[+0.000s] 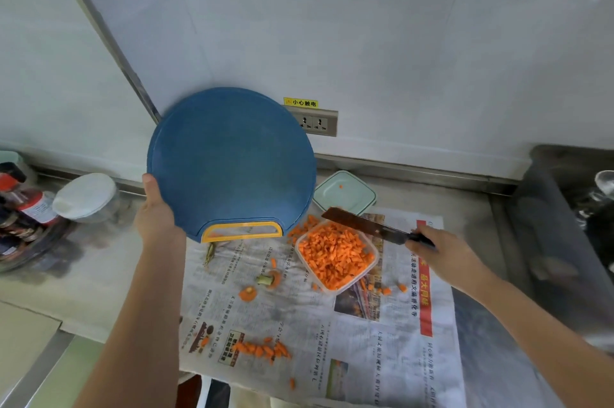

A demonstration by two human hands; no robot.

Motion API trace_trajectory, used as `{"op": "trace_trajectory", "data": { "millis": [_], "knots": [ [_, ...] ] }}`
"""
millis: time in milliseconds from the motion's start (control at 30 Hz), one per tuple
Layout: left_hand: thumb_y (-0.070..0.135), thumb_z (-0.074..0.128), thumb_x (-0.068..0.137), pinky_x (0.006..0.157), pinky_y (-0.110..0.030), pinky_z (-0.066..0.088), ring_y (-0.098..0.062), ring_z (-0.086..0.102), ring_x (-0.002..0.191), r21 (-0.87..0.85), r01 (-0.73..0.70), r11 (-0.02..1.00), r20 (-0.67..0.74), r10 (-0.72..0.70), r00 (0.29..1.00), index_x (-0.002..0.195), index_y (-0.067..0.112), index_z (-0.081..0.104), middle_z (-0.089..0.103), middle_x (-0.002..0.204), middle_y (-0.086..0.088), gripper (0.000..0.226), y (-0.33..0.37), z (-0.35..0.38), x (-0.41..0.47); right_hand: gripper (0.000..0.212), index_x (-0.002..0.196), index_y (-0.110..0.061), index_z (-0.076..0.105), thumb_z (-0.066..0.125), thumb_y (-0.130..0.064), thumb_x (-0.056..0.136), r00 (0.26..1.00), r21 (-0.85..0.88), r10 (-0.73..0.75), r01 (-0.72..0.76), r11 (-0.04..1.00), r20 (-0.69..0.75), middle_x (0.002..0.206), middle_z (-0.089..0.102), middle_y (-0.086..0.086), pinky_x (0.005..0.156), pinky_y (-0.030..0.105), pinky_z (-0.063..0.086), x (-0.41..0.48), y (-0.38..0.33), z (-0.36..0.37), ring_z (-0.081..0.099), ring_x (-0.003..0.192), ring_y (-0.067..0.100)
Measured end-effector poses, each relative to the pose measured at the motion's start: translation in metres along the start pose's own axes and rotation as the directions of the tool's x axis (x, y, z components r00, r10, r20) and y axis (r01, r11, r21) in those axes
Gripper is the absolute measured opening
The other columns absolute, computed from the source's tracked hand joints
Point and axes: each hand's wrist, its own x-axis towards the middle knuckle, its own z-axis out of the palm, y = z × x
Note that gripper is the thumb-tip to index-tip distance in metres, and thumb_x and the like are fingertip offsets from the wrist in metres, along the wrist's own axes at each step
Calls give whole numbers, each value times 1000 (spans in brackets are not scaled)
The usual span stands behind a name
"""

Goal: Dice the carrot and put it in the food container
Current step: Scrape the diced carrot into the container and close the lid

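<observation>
Newspaper (365,357) covers the counter (471,214): Chinese print, red headline band, too small to read fully. Yellow label (301,103) above the wall socket (314,122) reads "小心触电". Left hand (156,211) grips the edge of the blue board (229,158), lifted and tilted up. Right hand (442,251) is clamped on the knife (358,223) handle, blade over the container (374,261) far rim. Diced carrot (335,254) fills the container; stray dice and carrot ends (269,279) lie on the paper. Lid (345,191) sits behind.
</observation>
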Motion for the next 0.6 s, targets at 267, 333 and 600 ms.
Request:
{"op": "trace_trajectory", "data": {
  "millis": [267,333,600],
  "knots": [
    [81,55,65,78,-40,55,-22,65,95,63,247,967,285,-254,924,113,30,64,69,107,8,70,-10,23,-10,17,85,-20,56,52,-31,97,976,230,153,-115,966,-154,70,59,4,57,26,36,-38,11,-31,56,65,20],
    [71,54,80,75,-40,56,-22,65,95,110,296,949,374,-316,872,117,25,63,69,110,2,59,-19,44,-24,19,85,-20,58,52,-32,97,962,303,200,-137,943,-187,71,59,5,61,33,37,-44,17,-43,55,67,22],
    [30,53,97,83,-40,46,-23,56,102,323,267,908,581,-413,701,115,4,56,60,120,-6,31,-62,139,-91,26,75,-19,55,51,-32,97,923,320,317,-239,917,-217,62,54,-4,64,31,38,-65,40,-61,54,65,16]
  ]
}}
